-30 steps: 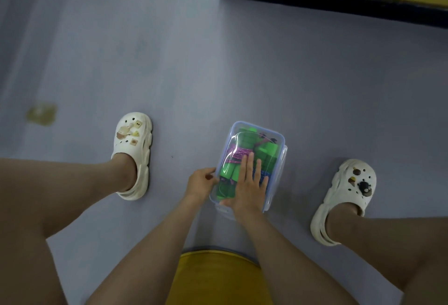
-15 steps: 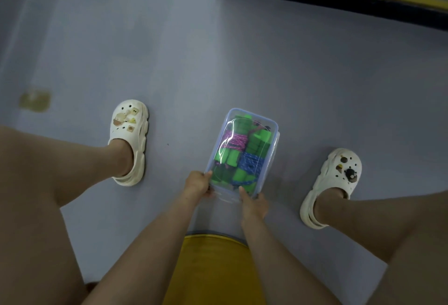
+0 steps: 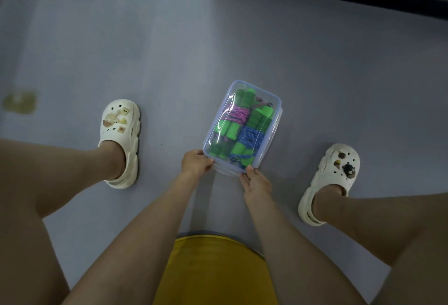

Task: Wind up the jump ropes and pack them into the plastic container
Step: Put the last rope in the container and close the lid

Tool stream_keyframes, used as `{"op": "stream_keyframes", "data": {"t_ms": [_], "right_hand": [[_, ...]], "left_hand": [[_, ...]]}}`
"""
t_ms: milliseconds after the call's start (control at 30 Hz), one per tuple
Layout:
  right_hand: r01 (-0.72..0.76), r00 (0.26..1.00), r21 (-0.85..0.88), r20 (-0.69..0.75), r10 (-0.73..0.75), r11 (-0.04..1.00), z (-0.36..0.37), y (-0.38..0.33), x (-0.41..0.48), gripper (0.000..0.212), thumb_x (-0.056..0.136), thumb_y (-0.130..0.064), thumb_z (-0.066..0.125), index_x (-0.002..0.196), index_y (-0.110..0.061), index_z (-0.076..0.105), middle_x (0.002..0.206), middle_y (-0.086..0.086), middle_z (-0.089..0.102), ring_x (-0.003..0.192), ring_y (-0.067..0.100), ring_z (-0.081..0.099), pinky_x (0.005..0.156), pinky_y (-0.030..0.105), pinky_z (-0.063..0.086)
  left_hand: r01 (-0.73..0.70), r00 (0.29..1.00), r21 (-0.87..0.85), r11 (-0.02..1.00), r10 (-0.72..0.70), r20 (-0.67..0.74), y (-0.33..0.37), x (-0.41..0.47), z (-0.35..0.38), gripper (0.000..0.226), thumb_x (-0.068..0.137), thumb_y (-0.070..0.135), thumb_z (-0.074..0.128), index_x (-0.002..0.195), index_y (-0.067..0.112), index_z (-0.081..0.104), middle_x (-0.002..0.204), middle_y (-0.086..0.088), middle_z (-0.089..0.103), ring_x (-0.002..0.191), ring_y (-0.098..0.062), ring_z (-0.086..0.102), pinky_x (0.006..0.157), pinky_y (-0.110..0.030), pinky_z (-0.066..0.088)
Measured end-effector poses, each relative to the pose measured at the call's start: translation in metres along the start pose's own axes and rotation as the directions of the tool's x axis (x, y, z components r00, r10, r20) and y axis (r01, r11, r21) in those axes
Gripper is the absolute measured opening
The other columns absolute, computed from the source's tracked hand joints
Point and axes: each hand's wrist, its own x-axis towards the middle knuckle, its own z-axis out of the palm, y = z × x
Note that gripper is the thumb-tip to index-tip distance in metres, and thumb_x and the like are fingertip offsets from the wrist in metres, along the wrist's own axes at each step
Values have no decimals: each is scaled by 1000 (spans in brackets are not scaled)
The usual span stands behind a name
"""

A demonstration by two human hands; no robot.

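lid [image 3: 257, 96] on plastic container [image 3: 269, 140], jump ropes [image 3: 240, 114] packed | left grip [image 3: 196, 163], right grip [image 3: 255, 180] curled round near corners | likely seating lid

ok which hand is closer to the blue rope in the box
Right. The right hand is at the near right corner of the plastic container, right next to the blue rope. The left hand grips the near left corner, with green handles between it and the rope.

I can read nothing here: no words, numbers or brand on the box [image 3: 271, 135] or on my clogs [image 3: 131, 140].
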Motion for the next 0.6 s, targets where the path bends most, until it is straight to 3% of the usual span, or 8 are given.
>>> {"op": "stream_keyframes", "data": {"t_ms": [67,167,233,367,533,600], "right_hand": [[11,999,36,-34,-10,999,2,5,4,39,87,7,61,124,11,53,83,12,61,78,22,61,86,33,50],[58,994,38,-93,-54,998,4,12,8,35,85,5,64,118,13,57,75,11,61,65,17,60,81,31,51],[85,989,5,-126,-83,996,5,15,10,32,84,2,68,113,13,61,73,10,62,63,17,61,76,30,53],[134,973,-136,-169,-156,982,2,16,18,28,82,-6,72,106,8,66,69,8,63,59,14,58,64,27,54],[179,960,-323,-149,-237,929,-4,13,22,32,81,-14,74,107,4,69,98,19,70,75,19,61,69,27,48],[188,960,-345,-133,-246,920,-5,11,21,32,82,-14,73,108,4,68,101,18,70,78,20,60,72,26,46]], "left_hand": [[40,999,36,999,-39,-36,-6,0,0,7,83,1,69,78,0,64,66,-11,61,59,-22,57,61,-29,54],[141,978,46,989,-131,-164,-15,-3,4,41,80,26,78,54,3,56,48,-12,60,57,-29,64,65,-36,58],[195,962,-56,979,-202,-185,-15,-7,11,38,82,23,75,60,-1,56,48,-13,61,54,-31,64,66,-46,59],[205,948,-64,977,-215,-237,-13,-2,26,23,77,22,72,73,2,60,84,-24,70,74,-35,71,70,-49,59],[242,940,-212,947,-283,-189,-6,7,42,43,70,29,82,95,-2,65,92,-22,70,82,-35,70,77,-48,58],[272,926,-301,914,-334,-177,-1,9,45,41,73,29,81,93,-2,64,89,-21,70,81,-34,70,77,-48,58]]}}
